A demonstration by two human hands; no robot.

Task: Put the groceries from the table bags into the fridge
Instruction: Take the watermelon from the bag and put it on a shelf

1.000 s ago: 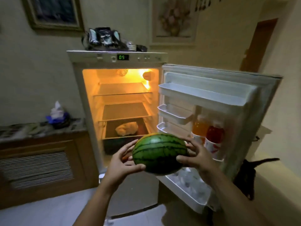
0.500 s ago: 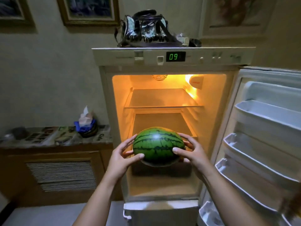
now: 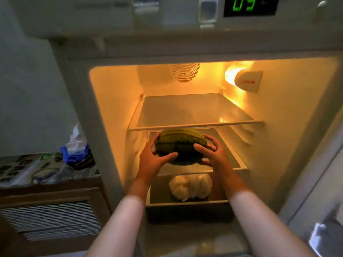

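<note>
A striped green watermelon (image 3: 182, 143) is inside the open fridge (image 3: 111, 108), just over the front of the middle glass shelf (image 3: 233, 160). My left hand (image 3: 154, 160) grips its left side and my right hand (image 3: 211, 153) grips its right side. The watermelon's top is just under the edge of the upper glass shelf (image 3: 194, 112), which is bare. Whether the melon rests on the middle shelf or hangs above it is hidden by my hands.
A pale bagged item (image 3: 191, 186) lies on the lower shelf under the melon. The fridge door (image 3: 319, 210) stands open at the right. At the left a wooden cabinet (image 3: 48, 210) carries a blue-and-white bag (image 3: 76, 149) on its patterned top.
I have come close to the fridge. Both hands have carried the watermelon forward from in front of the fridge into the compartment, over the middle shelf.
</note>
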